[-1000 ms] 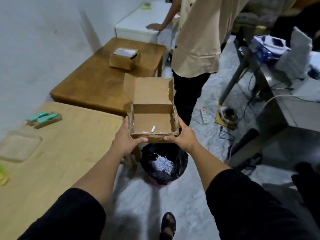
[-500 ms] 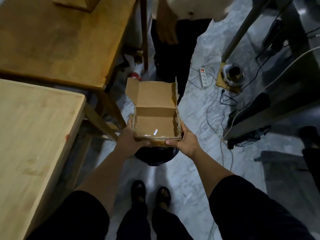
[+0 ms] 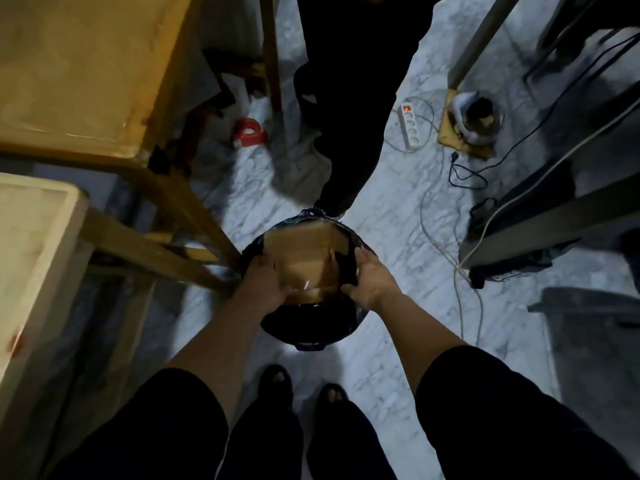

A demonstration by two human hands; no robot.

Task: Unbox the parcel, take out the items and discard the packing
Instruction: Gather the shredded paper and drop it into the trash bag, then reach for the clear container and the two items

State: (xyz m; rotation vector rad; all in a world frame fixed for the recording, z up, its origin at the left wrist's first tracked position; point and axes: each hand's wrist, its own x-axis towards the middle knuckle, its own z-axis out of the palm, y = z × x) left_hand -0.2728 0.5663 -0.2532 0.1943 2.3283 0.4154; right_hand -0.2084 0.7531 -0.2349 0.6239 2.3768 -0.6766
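Lowered since the earlier frames, the cardboard box (image 3: 304, 261) now sits in the mouth of the black-lined bin (image 3: 311, 327) instead of being held level above it, and the view has tipped down to look straight over the feet. Left hand (image 3: 258, 284) clasps the box's left wall, fingers curled over the edge, while the right hand (image 3: 369, 282) grips the opposite side, with its fingertips (image 3: 348, 289) hooked at the near right corner; both hands are thus closed on the box, one to each side, so that it goes down squarely between them. Box flaps stand open on the side away from the hands, and the interior looks empty except for a small white scrap near the wrists, which suggests that the items are already out and that the carton itself is the packing being discarded. Bin liner bulges around the carton, a tight fit that probably calls for a downward push or a slight tilt. Just left of the left hand a slanted wooden table leg (image 3: 180, 244) comes close to the bin rim and limits room on that side. Beyond the hands stands another person's dark trouser leg (image 3: 346, 133); farther off, to the right of the right hand, a power strip (image 3: 410, 126) and loose cables lie on the marble floor (image 3: 398, 237).
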